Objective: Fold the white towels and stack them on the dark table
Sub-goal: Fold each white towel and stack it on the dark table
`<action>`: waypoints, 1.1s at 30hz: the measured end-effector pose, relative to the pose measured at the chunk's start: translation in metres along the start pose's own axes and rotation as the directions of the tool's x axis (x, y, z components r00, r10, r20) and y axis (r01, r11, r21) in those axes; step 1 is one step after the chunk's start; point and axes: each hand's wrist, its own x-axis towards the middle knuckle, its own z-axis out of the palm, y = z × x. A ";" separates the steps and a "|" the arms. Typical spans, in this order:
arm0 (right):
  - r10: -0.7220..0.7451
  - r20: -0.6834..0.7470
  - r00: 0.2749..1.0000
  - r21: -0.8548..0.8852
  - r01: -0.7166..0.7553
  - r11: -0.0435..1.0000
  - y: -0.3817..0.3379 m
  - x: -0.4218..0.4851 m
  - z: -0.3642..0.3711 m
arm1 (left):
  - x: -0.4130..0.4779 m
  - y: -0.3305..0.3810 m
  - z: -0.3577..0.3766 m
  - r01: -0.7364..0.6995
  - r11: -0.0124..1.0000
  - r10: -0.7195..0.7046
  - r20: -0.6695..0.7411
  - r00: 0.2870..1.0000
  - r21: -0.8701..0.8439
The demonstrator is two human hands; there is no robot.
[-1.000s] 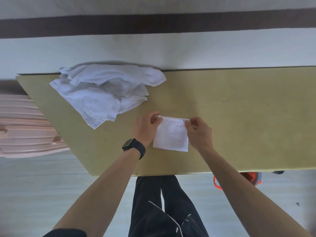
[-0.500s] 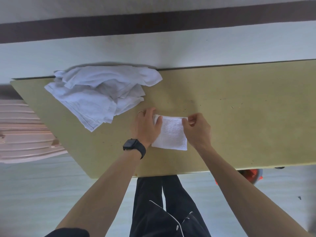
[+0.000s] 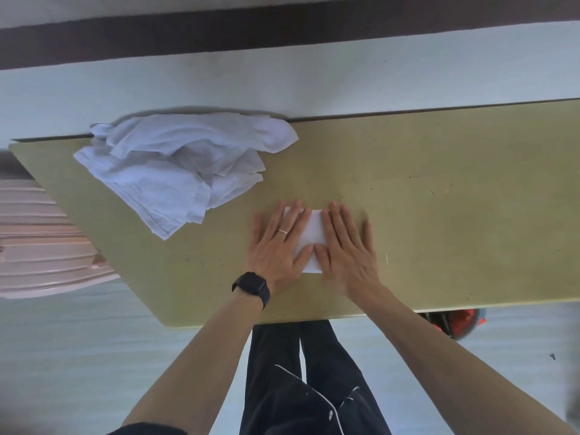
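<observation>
A: Where do we have the towel now?
B: The folded towel (image 3: 310, 235) lies flat on the surface (image 3: 439, 215), under both palms. Our left hand (image 3: 276, 246) covers its left part and our right hand (image 3: 346, 251) its right part, so only a white strip shows between them. The fingers (image 3: 337, 218) are stretched straight, released, pressing down and grasping nothing.
A: How do we press it well?
B: We judge it best to keep the palms flat and smooth outward from the middle, so the layers set without sliding. A hard sideways push could drag the top layer askew.
A: And the rest?
B: The pile of loose towels (image 3: 175, 174) sits beyond the fingers, up and to the left, apart from them.
A: Any writing to read?
B: None that we can see. The watch (image 3: 252, 288) on our left wrist shows a dark face and no brand, and the ring (image 3: 283, 231) is plain.
</observation>
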 end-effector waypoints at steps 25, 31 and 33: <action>0.661 0.194 0.725 0.490 -0.655 0.575 -0.028 0.011 -0.050 | 0.022 0.038 -0.048 0.750 0.447 -0.750 0.252 0.611 -0.488; 0.671 0.332 0.663 0.503 -0.726 0.469 -0.032 0.029 -0.055 | 0.024 0.038 -0.047 0.806 0.269 -0.791 0.357 0.497 -0.527; 0.655 0.369 0.660 0.521 -0.730 0.442 -0.029 0.030 -0.058 | 0.025 0.038 -0.051 0.798 0.245 -0.774 0.385 0.503 -0.550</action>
